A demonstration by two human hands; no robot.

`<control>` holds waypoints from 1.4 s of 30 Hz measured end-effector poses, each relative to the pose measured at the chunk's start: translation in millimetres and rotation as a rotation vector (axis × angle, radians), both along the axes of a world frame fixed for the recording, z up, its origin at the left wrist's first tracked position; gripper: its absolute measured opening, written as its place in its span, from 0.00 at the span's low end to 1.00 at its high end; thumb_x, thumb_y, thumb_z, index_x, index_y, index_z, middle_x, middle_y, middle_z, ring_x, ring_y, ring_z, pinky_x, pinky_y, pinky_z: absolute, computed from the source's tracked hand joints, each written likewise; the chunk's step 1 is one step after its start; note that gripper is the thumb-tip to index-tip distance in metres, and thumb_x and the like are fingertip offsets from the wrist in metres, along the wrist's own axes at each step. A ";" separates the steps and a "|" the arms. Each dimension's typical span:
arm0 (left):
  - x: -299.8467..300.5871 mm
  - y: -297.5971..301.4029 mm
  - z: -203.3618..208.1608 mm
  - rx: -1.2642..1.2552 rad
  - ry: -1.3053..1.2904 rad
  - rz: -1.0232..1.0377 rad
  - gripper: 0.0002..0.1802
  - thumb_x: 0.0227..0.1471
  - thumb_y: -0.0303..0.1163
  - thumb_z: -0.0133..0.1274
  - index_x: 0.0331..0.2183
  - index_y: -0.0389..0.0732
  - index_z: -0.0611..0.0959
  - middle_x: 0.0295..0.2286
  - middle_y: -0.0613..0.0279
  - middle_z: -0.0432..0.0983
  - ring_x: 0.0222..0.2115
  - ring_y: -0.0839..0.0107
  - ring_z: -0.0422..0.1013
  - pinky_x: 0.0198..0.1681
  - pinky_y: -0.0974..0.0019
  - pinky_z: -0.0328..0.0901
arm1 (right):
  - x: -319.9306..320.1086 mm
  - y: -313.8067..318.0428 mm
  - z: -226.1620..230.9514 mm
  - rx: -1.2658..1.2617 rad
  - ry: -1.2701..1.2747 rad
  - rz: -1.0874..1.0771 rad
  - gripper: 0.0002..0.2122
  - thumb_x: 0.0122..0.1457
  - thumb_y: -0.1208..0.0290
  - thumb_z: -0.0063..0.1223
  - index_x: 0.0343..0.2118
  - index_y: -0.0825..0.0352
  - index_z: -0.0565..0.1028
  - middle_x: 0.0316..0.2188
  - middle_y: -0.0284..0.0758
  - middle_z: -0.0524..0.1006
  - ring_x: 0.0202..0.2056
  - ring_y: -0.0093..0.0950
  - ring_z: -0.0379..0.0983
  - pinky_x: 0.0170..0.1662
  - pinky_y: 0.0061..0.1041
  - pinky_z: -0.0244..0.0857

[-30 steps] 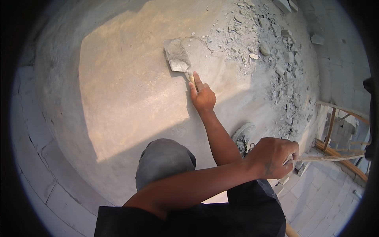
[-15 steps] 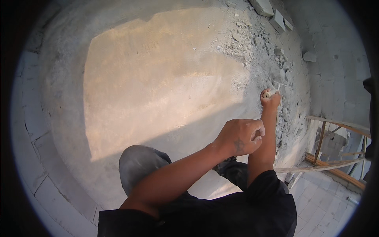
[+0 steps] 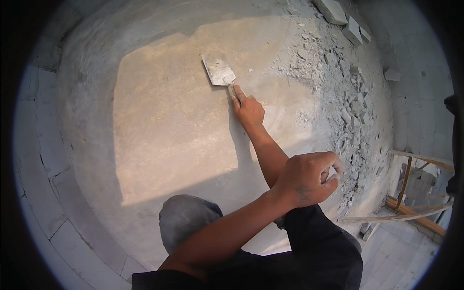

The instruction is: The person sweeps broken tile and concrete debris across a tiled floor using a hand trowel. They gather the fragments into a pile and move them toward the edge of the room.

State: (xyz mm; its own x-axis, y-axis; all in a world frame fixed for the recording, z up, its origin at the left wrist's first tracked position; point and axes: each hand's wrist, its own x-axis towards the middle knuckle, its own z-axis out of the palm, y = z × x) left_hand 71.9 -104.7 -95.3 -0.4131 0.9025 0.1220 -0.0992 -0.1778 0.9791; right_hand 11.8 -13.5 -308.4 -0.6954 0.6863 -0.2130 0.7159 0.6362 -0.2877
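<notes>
My right hand [image 3: 249, 110] is closed round the handle of a trowel [image 3: 218, 70], arm stretched out ahead of me. The trowel's broad flat blade is smeared pale grey and points up and to the left over the sunlit floor [image 3: 174, 121]. Whether the blade touches the floor I cannot tell. Nearer to me, my left hand [image 3: 311, 178] crosses in front of my right forearm. Its fingers are curled, dusted white at the tips, with a small gap between thumb and forefinger and nothing seen in them.
Broken rubble [image 3: 355, 104] runs along the right side, with pale blocks [image 3: 352, 31] at its far end. A block wall [image 3: 415, 87] rises behind it. At the lower right is a wooden frame [image 3: 405, 183]. More blockwork [image 3: 63, 193] curves along the left. My knee [image 3: 186, 222] is bent below.
My right hand has swung left from the rubble to the sunlit floor, and the trowel blade now shows fully. My left hand has shifted slightly right and down, its fingers a little looser.
</notes>
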 end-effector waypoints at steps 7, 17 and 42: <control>14.0 10.1 -3.9 -0.061 0.035 -0.139 0.07 0.46 0.26 0.61 0.32 0.44 0.81 0.15 0.68 0.68 0.16 0.74 0.67 0.22 0.69 0.62 | 191.4 248.4 -5.2 -0.101 0.224 -0.938 0.22 0.65 0.55 0.49 0.62 0.53 0.70 0.33 0.38 0.80 0.29 0.33 0.77 0.31 0.35 0.72; 13.9 7.6 -10.9 -0.002 0.121 -0.178 0.08 0.46 0.31 0.60 0.32 0.45 0.81 0.16 0.67 0.70 0.16 0.69 0.69 0.23 0.64 0.64 | 184.5 83.3 56.9 -0.009 0.371 -0.536 0.24 0.68 0.58 0.48 0.66 0.54 0.65 0.44 0.46 0.81 0.41 0.44 0.79 0.45 0.35 0.71; 0.6 -18.0 22.9 0.236 0.101 -0.113 0.07 0.42 0.28 0.60 0.29 0.44 0.81 0.18 0.63 0.74 0.19 0.65 0.73 0.27 0.61 0.67 | 204.6 125.9 201.1 0.200 -0.633 0.152 0.22 0.63 0.54 0.51 0.60 0.50 0.71 0.32 0.48 0.80 0.34 0.46 0.80 0.36 0.43 0.73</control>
State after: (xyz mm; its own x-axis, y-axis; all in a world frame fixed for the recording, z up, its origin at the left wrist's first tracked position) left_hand 72.5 -122.7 -72.4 -0.2869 0.8837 0.3699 -0.0355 -0.3956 0.9177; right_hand 216.4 112.5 -107.3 -0.5703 0.6595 -0.4897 0.6060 0.7402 0.2912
